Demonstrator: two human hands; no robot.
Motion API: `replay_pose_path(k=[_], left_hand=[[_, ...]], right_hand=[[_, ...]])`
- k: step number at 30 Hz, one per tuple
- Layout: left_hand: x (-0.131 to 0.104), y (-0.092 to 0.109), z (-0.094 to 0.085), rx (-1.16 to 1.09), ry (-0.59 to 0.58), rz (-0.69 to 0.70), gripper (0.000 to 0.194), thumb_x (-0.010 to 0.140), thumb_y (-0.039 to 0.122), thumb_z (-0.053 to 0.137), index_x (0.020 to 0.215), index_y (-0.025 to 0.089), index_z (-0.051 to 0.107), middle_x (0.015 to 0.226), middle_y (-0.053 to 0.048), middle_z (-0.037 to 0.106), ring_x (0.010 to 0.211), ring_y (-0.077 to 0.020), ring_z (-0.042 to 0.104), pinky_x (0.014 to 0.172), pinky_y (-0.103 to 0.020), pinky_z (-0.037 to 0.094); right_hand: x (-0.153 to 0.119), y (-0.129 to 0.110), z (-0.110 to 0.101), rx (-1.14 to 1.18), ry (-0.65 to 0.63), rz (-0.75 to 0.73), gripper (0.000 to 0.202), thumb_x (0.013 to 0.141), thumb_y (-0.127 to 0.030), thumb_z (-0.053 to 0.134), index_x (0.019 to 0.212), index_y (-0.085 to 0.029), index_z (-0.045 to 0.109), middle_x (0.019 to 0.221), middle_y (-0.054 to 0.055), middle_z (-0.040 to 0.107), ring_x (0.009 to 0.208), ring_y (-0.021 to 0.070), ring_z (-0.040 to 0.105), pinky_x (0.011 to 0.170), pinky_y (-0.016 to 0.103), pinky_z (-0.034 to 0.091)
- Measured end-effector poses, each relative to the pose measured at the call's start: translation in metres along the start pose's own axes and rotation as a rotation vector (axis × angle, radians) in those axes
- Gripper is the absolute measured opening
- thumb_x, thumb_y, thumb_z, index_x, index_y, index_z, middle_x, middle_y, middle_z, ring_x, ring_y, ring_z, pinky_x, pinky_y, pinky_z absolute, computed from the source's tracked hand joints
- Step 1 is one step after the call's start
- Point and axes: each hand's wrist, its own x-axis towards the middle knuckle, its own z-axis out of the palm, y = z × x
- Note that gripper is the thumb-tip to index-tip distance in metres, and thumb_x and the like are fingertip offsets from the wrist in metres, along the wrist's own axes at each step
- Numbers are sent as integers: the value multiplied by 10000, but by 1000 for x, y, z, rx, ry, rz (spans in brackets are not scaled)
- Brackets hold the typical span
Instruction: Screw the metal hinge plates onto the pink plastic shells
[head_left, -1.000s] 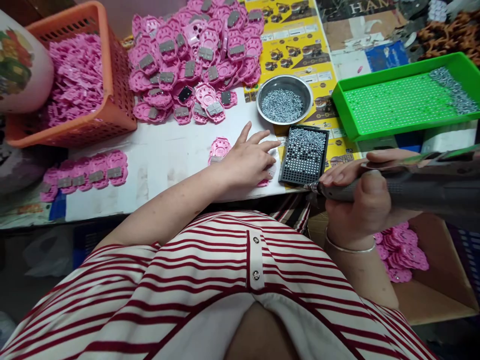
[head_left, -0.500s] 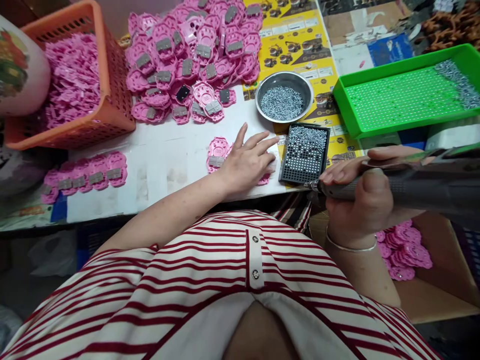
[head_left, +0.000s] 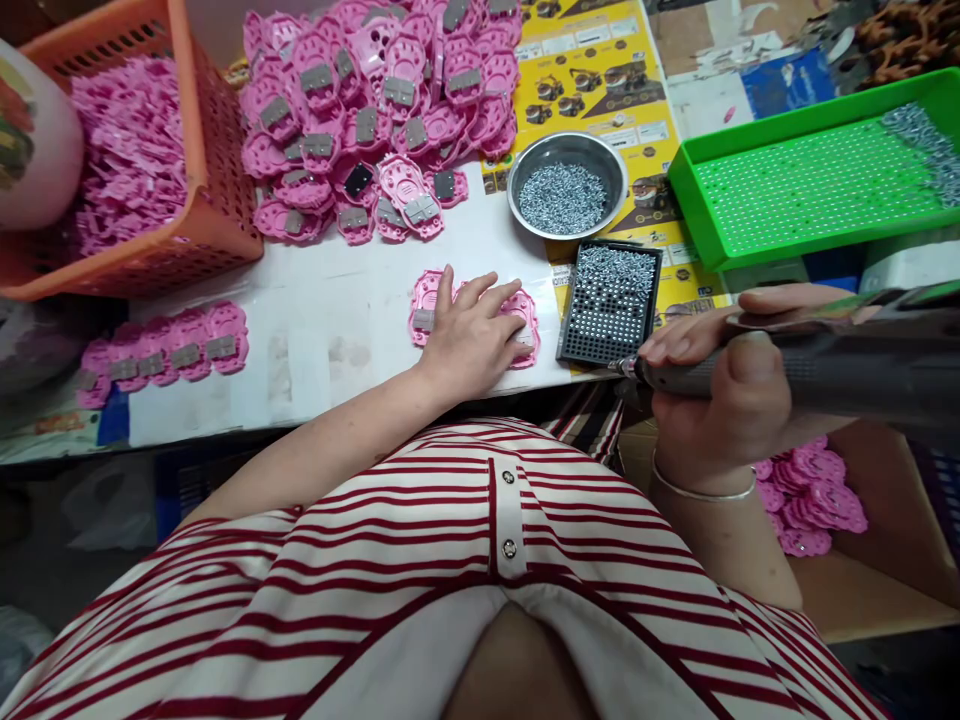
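My left hand point(head_left: 471, 345) lies palm down with its fingers spread over a short row of pink plastic casings. It partly hides the row; one casing point(head_left: 424, 298) shows at its left and another point(head_left: 531, 312) under its fingertips. In my right hand point(head_left: 724, 395) is an electric screwdriver point(head_left: 832, 365), held level with its bit pointing left. The bit point(head_left: 624, 368) is at the near right corner of a black perforated tray point(head_left: 600, 348) of small screws; whether it touches the tray I cannot tell.
Behind stand a metal bowl point(head_left: 517, 205) of screws, a green tray point(head_left: 795, 190), a heap of pink casings point(head_left: 397, 90) and an orange basket point(head_left: 196, 120). Another casing row point(head_left: 184, 345) lies left. A cardboard box point(head_left: 892, 520) with pink parts sits low right.
My left hand has slid left across the casings, uncovering more of the right one. My right hand and the screwdriver stay nearly where they were. The view has shifted slightly.
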Motion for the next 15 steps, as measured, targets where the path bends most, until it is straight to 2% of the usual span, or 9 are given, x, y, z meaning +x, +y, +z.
replay_pose_path(k=[3, 5, 11, 15], left_hand=[[0, 2, 0, -22, -25, 4, 182, 920, 370, 636, 989, 267, 769, 1437, -52, 587, 1378, -356, 449, 1189, -731, 157], [0, 3, 2, -33, -33, 7, 186, 921, 361, 635, 1006, 263, 768, 1436, -49, 589, 1373, -354, 455, 1186, -726, 176], [1, 7, 9, -36, 3, 67, 212, 951, 388, 604, 1062, 299, 760, 1417, -32, 607, 1350, -335, 482, 1194, -707, 177], [-1, 7, 13, -47, 43, 90, 209, 953, 398, 607, 1066, 309, 759, 1384, -30, 633, 1319, -320, 512, 1197, -698, 173]], right_hand=[[1, 1, 2, 94, 37, -98, 210, 735, -453, 755, 901, -332, 711, 553, -74, 498, 443, 108, 520, 457, 305, 443], [3, 2, 3, 94, 36, -113, 199, 748, -445, 751, 916, -342, 718, 575, -70, 508, 456, 102, 532, 462, 295, 460], [9, 11, 8, 19, 18, -153, 212, 808, -497, 690, 943, -336, 657, 628, -67, 478, 489, 77, 523, 515, 283, 509], [13, 15, 15, 32, -4, -102, 282, 790, -545, 692, 924, -305, 630, 652, -66, 471, 465, 56, 500, 480, 260, 479]])
